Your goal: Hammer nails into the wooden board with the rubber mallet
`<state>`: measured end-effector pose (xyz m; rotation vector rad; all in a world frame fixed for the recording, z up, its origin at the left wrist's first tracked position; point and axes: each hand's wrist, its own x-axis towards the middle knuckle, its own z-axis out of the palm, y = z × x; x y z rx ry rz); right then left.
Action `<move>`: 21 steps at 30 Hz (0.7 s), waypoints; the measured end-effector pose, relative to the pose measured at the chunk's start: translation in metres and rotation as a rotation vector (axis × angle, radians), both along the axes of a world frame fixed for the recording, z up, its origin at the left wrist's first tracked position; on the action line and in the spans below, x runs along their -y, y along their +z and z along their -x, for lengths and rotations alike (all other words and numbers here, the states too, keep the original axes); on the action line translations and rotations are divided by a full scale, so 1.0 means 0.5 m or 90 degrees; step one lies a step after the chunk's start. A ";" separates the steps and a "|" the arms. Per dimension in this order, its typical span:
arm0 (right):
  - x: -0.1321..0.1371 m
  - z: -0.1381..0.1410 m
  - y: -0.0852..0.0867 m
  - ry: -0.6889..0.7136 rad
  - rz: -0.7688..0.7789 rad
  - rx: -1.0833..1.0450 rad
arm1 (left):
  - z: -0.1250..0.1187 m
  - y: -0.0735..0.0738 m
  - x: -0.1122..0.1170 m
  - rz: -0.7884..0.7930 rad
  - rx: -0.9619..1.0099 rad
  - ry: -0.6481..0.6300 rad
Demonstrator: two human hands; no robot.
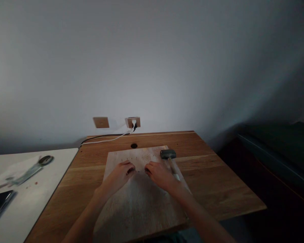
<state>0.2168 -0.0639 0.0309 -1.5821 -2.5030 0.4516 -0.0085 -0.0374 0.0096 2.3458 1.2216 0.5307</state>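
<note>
A pale wooden board (139,206) lies on the brown desk, with a row of small dark marks near its far edge. Whether they are nails or holes is too small to tell. My left hand (123,172) rests over the board's left half, fingers curled inward with the tips together. Opposite it, my right hand (157,173) is curled the same way, a short gap between the two. Anything pinched in either hand is too small or hidden. Right of my right hand lies a mallet (168,154) with a dark head, its handle partly behind my forearm.
The brown wooden desk (210,179) meets the wall and has a round dark hole (134,145). Cables (108,139) run along its back to a socket (133,122). On the left, a white table (50,182) carries a plastic packet (27,173) and a dark flat device (0,206).
</note>
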 end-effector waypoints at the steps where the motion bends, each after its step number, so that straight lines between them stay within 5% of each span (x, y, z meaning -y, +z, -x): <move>1: -0.001 0.005 -0.005 0.002 0.004 0.003 | -0.006 -0.006 0.001 0.004 -0.019 -0.017; 6: -0.004 0.017 -0.024 0.003 0.008 0.020 | -0.037 -0.045 0.003 0.017 -0.029 -0.026; 10: 0.001 0.016 -0.021 0.009 -0.004 0.031 | -0.050 -0.040 0.001 0.011 0.050 0.010; 16: 0.004 0.001 0.058 -0.008 -0.058 -0.015 | -0.045 0.014 0.001 0.023 0.097 0.062; 19: 0.002 -0.002 0.096 -0.014 -0.069 -0.068 | -0.042 0.014 -0.004 0.032 0.069 0.076; 21: -0.002 0.002 0.092 -0.001 -0.044 -0.092 | -0.043 0.001 -0.009 0.054 0.044 0.085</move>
